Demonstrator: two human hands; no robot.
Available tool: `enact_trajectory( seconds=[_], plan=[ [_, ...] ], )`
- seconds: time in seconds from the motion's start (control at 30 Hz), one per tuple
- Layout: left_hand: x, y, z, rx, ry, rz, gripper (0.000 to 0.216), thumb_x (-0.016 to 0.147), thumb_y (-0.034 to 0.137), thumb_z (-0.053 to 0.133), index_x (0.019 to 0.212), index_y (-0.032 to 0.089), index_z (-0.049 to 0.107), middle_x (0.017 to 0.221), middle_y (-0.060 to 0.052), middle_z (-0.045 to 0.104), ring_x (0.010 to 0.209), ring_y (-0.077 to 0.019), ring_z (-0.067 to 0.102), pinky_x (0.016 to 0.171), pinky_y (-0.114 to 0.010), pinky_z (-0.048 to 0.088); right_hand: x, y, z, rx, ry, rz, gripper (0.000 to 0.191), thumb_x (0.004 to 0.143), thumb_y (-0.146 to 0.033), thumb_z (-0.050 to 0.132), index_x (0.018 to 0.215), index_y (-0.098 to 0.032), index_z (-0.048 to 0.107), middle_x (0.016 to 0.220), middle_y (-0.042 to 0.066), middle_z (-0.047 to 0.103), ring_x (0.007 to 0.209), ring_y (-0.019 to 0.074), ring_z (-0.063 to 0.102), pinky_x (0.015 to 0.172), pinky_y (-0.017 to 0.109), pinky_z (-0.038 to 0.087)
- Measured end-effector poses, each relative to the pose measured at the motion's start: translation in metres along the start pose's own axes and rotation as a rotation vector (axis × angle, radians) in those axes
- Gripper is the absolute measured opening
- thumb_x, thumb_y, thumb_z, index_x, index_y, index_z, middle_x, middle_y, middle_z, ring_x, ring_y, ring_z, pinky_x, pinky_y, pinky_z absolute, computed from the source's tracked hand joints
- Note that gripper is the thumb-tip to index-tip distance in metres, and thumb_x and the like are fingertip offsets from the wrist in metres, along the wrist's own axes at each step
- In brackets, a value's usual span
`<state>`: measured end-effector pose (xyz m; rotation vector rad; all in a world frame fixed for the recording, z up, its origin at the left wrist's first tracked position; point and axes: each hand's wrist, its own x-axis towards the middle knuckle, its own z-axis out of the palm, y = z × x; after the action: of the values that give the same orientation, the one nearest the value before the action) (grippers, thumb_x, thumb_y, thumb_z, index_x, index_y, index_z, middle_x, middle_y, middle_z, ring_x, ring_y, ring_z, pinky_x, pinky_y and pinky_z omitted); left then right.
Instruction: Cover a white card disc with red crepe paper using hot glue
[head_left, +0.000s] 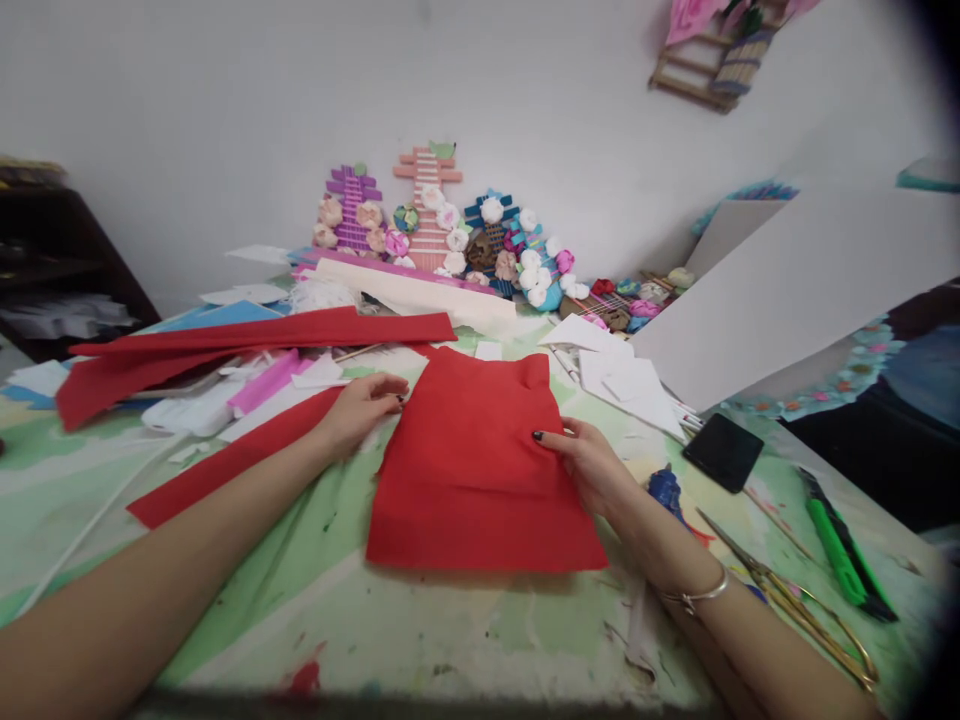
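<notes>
A piece of red crepe paper (pixel 472 460) lies in front of me on the paint-stained table, its wider edge toward me. My right hand (pixel 589 465) grips its right side, thumb on top and the other fingers underneath. Just off the upper left side is my left hand (pixel 367 410), fingers loosely curved and apart, with nothing visible in it. Beneath my left forearm runs a narrow red strip (pixel 240 465). A longer folded red piece (pixel 247 345) lies farther back on the left.
On the right lie gold-handled scissors (pixel 795 600), a green cutter knife (pixel 844 555), a black square (pixel 724 452) and a blue glue gun (pixel 666 490). White paper scraps (pixel 619 375) lie behind them. Flower-decorated stick crafts (pixel 427 215) lean on the wall. A person sits at far right.
</notes>
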<state>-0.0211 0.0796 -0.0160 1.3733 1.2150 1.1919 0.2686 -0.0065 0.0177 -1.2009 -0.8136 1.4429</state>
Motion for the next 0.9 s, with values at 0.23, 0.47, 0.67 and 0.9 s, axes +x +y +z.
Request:
enact_trajectory(
  seconds=[0.23, 0.47, 0.67, 0.9],
  plan=[
    [0.013, 0.008, 0.004, 0.205, 0.112, 0.071, 0.040, 0.068, 0.042, 0.057, 0.096, 0.014, 0.059, 0.086, -0.008, 0.064, 0.069, -0.0198, 0.062, 0.067, -0.035, 0.051, -0.007, -0.008, 0.003, 0.107, -0.065, -0.069, 0.045, 0.060, -0.011, 0.075, 0.100, -0.019, 0.057, 0.084, 0.003, 0.074, 0.070, 0.0203, 0.070, 0.065, 0.031, 0.056],
    [0.052, 0.092, 0.028, 0.424, 0.069, 0.304, 0.030, 0.069, 0.040, 0.063, 0.090, 0.019, 0.064, 0.112, -0.010, 0.062, 0.112, -0.0290, 0.050, 0.096, -0.037, 0.039, -0.019, -0.019, 0.000, 0.091, -0.345, -0.032, 0.046, 0.064, -0.013, 0.073, 0.108, -0.017, 0.061, 0.095, 0.007, 0.074, 0.077, 0.0194, 0.070, 0.075, 0.031, 0.054],
    [0.064, 0.107, 0.062, 0.523, -0.329, -0.039, 0.035, 0.053, 0.046, 0.078, 0.065, 0.014, 0.067, 0.072, -0.009, 0.066, 0.067, -0.0240, 0.060, 0.061, -0.031, 0.047, -0.018, -0.015, -0.004, 0.091, -0.302, 0.059, 0.031, 0.066, -0.018, 0.076, 0.096, -0.017, 0.068, 0.082, 0.003, 0.074, 0.071, 0.0147, 0.069, 0.065, 0.023, 0.052],
    [0.064, 0.073, 0.043, 0.384, -0.423, -0.233, 0.042, 0.054, 0.050, 0.079, 0.071, 0.015, 0.064, 0.064, -0.003, 0.058, 0.054, -0.0145, 0.053, 0.049, -0.024, 0.040, -0.020, -0.026, -0.014, 0.106, -0.416, 0.083, 0.028, 0.068, -0.024, 0.078, 0.090, -0.012, 0.067, 0.080, 0.005, 0.074, 0.074, 0.0163, 0.069, 0.072, 0.026, 0.053]
  ],
)
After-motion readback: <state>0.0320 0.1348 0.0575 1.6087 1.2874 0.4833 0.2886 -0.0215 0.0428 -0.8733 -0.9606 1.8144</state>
